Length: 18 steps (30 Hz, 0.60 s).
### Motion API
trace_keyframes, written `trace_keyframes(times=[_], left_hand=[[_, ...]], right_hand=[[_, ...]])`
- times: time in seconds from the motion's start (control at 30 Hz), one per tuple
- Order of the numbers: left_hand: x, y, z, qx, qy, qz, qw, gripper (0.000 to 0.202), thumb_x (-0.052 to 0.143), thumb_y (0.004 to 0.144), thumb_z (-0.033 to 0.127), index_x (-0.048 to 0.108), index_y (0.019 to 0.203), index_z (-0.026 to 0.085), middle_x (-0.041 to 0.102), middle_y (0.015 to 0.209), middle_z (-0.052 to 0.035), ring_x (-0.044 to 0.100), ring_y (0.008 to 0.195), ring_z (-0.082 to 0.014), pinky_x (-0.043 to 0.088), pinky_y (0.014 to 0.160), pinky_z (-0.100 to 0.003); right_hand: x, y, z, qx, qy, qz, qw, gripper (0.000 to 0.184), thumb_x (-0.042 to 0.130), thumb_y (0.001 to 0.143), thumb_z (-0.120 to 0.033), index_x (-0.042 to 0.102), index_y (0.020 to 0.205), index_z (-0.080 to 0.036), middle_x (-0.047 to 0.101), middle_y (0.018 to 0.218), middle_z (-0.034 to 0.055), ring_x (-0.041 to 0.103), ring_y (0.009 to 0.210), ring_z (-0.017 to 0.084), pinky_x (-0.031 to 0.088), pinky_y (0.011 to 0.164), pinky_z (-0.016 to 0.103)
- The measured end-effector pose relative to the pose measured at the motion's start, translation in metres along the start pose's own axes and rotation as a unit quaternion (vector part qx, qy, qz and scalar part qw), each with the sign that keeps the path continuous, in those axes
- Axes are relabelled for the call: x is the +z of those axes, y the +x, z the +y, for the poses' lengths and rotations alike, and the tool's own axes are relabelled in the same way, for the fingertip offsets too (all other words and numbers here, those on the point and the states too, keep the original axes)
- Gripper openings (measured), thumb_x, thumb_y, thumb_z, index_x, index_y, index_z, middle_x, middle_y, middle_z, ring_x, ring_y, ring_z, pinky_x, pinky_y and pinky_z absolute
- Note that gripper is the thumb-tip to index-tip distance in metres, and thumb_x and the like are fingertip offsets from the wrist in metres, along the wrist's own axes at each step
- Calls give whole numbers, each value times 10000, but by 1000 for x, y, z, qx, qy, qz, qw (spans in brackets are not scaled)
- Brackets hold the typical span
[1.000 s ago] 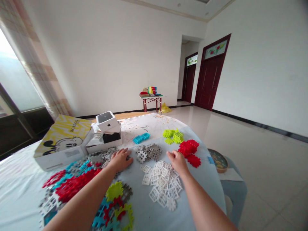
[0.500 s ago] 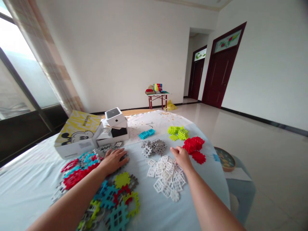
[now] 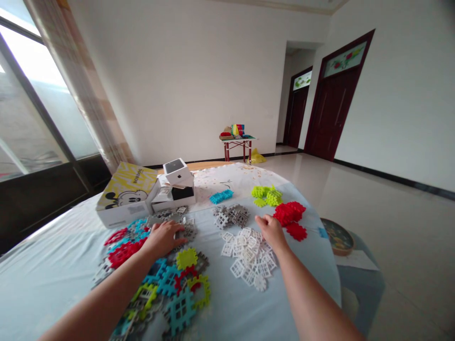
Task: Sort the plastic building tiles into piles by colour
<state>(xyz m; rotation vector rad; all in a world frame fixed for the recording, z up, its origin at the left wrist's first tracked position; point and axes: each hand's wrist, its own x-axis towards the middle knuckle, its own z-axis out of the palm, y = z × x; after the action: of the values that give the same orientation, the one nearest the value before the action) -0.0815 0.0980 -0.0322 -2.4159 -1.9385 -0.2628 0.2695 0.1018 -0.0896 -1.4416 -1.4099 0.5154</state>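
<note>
My left hand [image 3: 165, 238] rests over the mixed pile of plastic interlocking pieces, fingers apart and slightly bent, at the grey pieces [image 3: 190, 232]. Just below it in the pile are a lime-green square piece [image 3: 186, 258], blue pieces [image 3: 167, 280] and red pieces [image 3: 124, 255]. My right hand [image 3: 272, 232] is closed above the right edge of a heap of white window-like pieces [image 3: 247, 251]; whatever its fingers hold, if anything, is hidden. Red notched pieces [image 3: 289, 213] lie right beside it. To its left sits a grey heap [image 3: 232, 216].
Blue pieces [image 3: 221, 196] and lime-green pieces [image 3: 266, 195] lie farther back. A yellow-and-white box [image 3: 128, 192] and an open white box [image 3: 174, 201] with a phone box [image 3: 176, 171] stand at the back left. A stool [image 3: 362, 284] holding a round tray [image 3: 336, 237] is beyond the table's right edge.
The view has turned slightly left, so everything appears farther right. My left hand has drawn back a little and its fingers bend more, uncovering grey pieces. My right hand remains closed in about the same place.
</note>
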Motion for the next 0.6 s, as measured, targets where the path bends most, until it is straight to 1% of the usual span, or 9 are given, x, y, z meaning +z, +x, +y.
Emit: trace_keyframes(times=[0.07, 0.13, 0.27, 0.37, 0.43, 0.5, 0.6], left_hand=[[2, 1, -2, -4, -11, -15, 1000, 347, 591, 631, 460, 669, 925, 293, 641, 1032, -51, 535, 1020, -278, 329, 895, -423], [2, 2, -3, -10, -25, -15, 1000, 327, 574, 644, 437, 675, 914, 282, 652, 1024, -48, 546, 1012, -271, 330, 902, -412], [-3, 4, -5, -22, -60, -1, 998, 302, 493, 698, 419, 691, 869, 270, 678, 977, -38, 565, 998, -258, 336, 917, -383], [-9, 5, -7, -39, -97, 26, 994, 312, 467, 704, 423, 697, 835, 258, 677, 982, -41, 551, 1015, -266, 350, 907, -366], [-13, 6, -7, -62, -129, 51, 988, 371, 444, 710, 458, 695, 858, 227, 668, 993, -60, 545, 1002, -266, 374, 877, -349], [-16, 8, -5, -92, -172, 73, 978, 449, 418, 716, 497, 682, 907, 187, 668, 965, -75, 556, 945, -249, 403, 825, -322], [-15, 15, 2, -136, -250, 80, 955, 534, 406, 707, 553, 662, 942, 148, 671, 796, -63, 574, 754, -201, 431, 673, -283]], right_hand=[[-1, -1, 0, -2, -2, 3, 1000, 384, 436, 761, -490, 309, 514, -225, 341, 358, -63, 382, 405, 107, 266, 429, 213], [-3, -1, 0, -4, -3, 6, 1000, 385, 432, 763, -496, 311, 516, -225, 348, 364, -61, 387, 407, 109, 268, 428, 215], [-4, -2, 1, -3, -2, 10, 1000, 390, 429, 765, -508, 325, 519, -224, 362, 372, -56, 395, 415, 113, 275, 429, 217], [-4, -2, 0, -5, 0, 11, 1000, 394, 434, 758, -516, 330, 512, -225, 361, 366, -53, 393, 416, 114, 277, 429, 220], [-4, -2, -1, -6, 2, 11, 1000, 398, 436, 755, -519, 330, 509, -226, 359, 364, -53, 389, 415, 113, 276, 428, 220], [-4, -2, -2, -6, 1, 11, 1000, 401, 434, 759, -522, 327, 510, -226, 354, 362, -54, 385, 416, 113, 276, 431, 221], [-4, -2, -2, -5, -5, 10, 1000, 405, 428, 765, -526, 320, 514, -227, 343, 363, -57, 379, 417, 114, 276, 437, 222]])
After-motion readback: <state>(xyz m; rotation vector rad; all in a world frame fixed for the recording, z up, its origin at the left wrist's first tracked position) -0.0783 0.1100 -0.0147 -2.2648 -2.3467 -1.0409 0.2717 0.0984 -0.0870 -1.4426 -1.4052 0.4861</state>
